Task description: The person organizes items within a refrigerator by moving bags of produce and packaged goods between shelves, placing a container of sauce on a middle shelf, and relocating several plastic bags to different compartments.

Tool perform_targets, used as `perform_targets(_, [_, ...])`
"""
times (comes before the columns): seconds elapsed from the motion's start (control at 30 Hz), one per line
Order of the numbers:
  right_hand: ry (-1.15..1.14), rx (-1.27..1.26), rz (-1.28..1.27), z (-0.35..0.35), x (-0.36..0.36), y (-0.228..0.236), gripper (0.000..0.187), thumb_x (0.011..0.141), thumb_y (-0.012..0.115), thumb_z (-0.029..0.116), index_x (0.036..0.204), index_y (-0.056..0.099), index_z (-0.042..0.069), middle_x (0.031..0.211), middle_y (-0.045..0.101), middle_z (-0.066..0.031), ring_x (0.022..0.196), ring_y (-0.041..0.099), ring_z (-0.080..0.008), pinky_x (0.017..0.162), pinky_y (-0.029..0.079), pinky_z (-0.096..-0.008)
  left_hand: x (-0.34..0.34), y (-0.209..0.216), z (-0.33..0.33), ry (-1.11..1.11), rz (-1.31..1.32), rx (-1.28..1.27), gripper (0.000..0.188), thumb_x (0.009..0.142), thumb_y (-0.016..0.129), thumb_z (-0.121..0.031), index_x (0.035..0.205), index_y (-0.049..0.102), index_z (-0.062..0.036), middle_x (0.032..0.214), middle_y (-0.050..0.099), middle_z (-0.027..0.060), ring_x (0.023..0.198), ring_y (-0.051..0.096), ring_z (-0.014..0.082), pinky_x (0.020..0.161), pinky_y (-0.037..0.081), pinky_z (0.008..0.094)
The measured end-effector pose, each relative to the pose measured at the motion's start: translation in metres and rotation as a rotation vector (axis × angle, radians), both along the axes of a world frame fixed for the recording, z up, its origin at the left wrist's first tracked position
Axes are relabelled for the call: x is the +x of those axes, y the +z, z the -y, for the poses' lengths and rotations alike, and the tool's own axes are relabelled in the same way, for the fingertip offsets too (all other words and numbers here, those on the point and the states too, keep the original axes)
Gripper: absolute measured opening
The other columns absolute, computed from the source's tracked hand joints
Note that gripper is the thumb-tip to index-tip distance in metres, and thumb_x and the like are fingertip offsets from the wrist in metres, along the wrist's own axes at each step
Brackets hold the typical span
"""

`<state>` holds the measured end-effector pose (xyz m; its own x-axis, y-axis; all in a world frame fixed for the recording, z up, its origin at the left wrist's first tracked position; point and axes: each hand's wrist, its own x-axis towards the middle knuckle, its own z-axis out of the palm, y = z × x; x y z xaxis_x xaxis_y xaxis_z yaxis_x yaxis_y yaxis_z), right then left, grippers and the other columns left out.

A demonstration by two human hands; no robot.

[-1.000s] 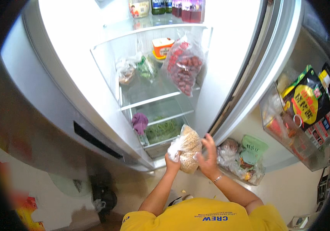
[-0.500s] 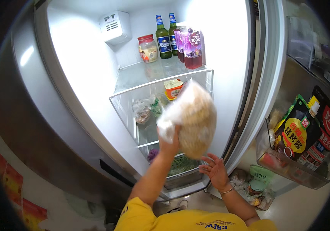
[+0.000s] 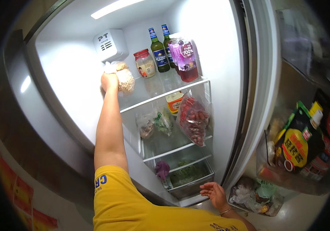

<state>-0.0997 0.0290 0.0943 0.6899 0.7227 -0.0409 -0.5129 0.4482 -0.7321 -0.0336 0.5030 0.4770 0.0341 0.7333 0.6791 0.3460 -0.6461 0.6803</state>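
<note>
My left hand [image 3: 110, 81] is closed on a plastic bag of small pale bean-like pieces [image 3: 125, 81]. That arm stretches up into the fridge, and the bag is at the left end of the top glass shelf [image 3: 161, 92]. Whether the bag rests on the shelf I cannot tell. To its right stand a red-lidded jar [image 3: 145, 64], two green bottles [image 3: 160, 54] and purple drink bottles [image 3: 184, 57]. Low at the right, my right hand [image 3: 215, 195] is open with nothing in it, its fingers slightly bent, near the bottom drawer [image 3: 194, 184].
On the middle shelf are a bag of red dates or similar fruit [image 3: 194, 120], an orange-and-white tub [image 3: 174, 102] and bagged greens [image 3: 163, 122]. A purple vegetable [image 3: 162, 169] sits by the drawer. Sauce pouches [image 3: 294, 150] fill the open door's bin [image 3: 288, 179].
My left hand has carried the pale bag up and left, from in front of the middle shelf to the top shelf. The red bag now shows. My right hand is lower, apart from the bag.
</note>
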Motion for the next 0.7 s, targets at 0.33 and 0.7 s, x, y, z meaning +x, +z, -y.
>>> perform_targets(0.33, [-0.106,-0.100,0.004,-0.049,0.025,0.003,0.039,0.098,0.032,0.031,0.104,0.050,-0.003,0.103,0.059,-0.0197,0.085,0.061,-0.0236,0.077,0.050,-0.0364,0.083,-0.019,-0.136,0.044,-0.471,0.181,0.029,0.080,0.047,-0.016,0.100,0.061,0.0001,0.104,0.060,0.0238,0.098,0.057,0.0400,0.085,0.044,0.0452])
perform_targets(0.7, [-0.162,-0.146,-0.023,-0.053,0.022,0.001,0.038,0.097,0.036,0.032,0.103,0.050,-0.003,0.100,0.060,-0.0185,0.082,0.061,-0.0227,0.074,0.050,-0.0347,0.076,0.012,-0.104,0.119,-1.161,-0.024,0.044,0.076,0.056,-0.029,0.114,0.060,-0.0063,0.121,0.056,0.0138,0.111,0.055,0.0236,0.088,0.046,0.0374])
